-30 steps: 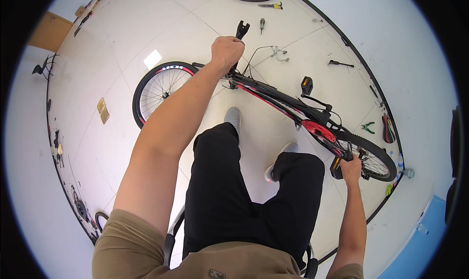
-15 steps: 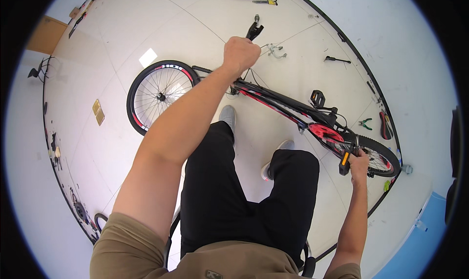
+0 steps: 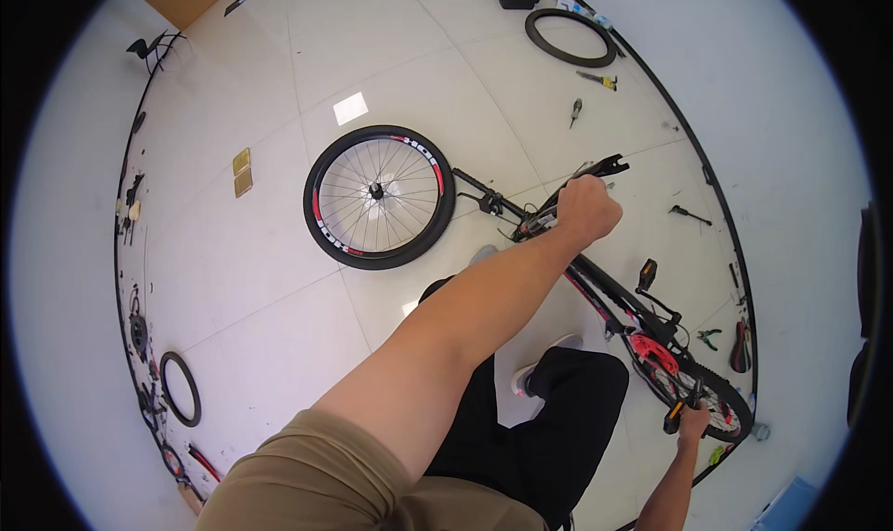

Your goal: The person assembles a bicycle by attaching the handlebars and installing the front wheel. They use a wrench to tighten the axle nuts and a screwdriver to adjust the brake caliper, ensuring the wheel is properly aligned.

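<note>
A person's two hands on a bicycle frame [image 3: 606, 289] that slants across a pale tiled floor [image 3: 270, 252].
The left hand [image 3: 589, 207] is clamped around the fork [image 3: 609, 165], whose slotted tip sticks out just beyond the fist on its far side; the rest of the frame runs from there toward the near right. The right hand [image 3: 694, 422] is at the rear end, beside the near pedal [image 3: 673, 418] and the rear wheel [image 3: 737, 405]; its fingers are partly hidden, so whether they are closed cannot be told. A loose spoked wheel [image 3: 376, 192] lies flat to the left of the frame, just beside the handlebar [image 3: 484, 199]. Green-handled pliers [image 3: 709, 338] and a red-and-black saddle [image 3: 739, 347] lie to the right.
</note>
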Demonstrator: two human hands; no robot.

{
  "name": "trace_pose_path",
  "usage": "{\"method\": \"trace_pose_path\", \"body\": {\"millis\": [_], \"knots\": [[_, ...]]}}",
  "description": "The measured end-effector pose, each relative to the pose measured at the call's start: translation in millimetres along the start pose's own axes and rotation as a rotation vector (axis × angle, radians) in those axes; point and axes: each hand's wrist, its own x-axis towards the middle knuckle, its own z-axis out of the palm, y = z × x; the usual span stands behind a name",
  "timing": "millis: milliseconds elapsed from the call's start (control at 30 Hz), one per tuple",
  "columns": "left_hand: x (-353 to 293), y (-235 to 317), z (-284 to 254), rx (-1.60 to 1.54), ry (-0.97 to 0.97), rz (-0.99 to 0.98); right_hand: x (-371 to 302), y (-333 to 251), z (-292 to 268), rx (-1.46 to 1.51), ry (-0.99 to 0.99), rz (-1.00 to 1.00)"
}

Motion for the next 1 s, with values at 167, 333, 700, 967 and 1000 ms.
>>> {"method": "trace_pose_path", "body": {"millis": [167, 333, 700, 967, 1000], "knots": [[12.9, 4.0, 11.5, 0.076, -0.116, 0.041, -0.6, 21.9, -13.7, 0.147, 0.127, 0.096], [6.3, -1.9, -4.6, 0.042, -0.028, 0.029, -53.2, -19.9, -15.4, 0.065, 0.299, -0.039], [-15.4, 4.6, -13.3, 0.018, -0.067, -0.028, -214.6, -97.3, -28.2, 0.652, 0.181, 0.349], [-1.7, -19.6, 13.2, 0.029, -0.019, -0.087, -190.9, -207.9, 3.4, 0.747, -0.024, -0.186], [-5.6, -14.6, 12.8, 0.032, -0.048, -0.079, -187.5, -228.7, 7.8, 0.69, -0.026, -0.231]]}}
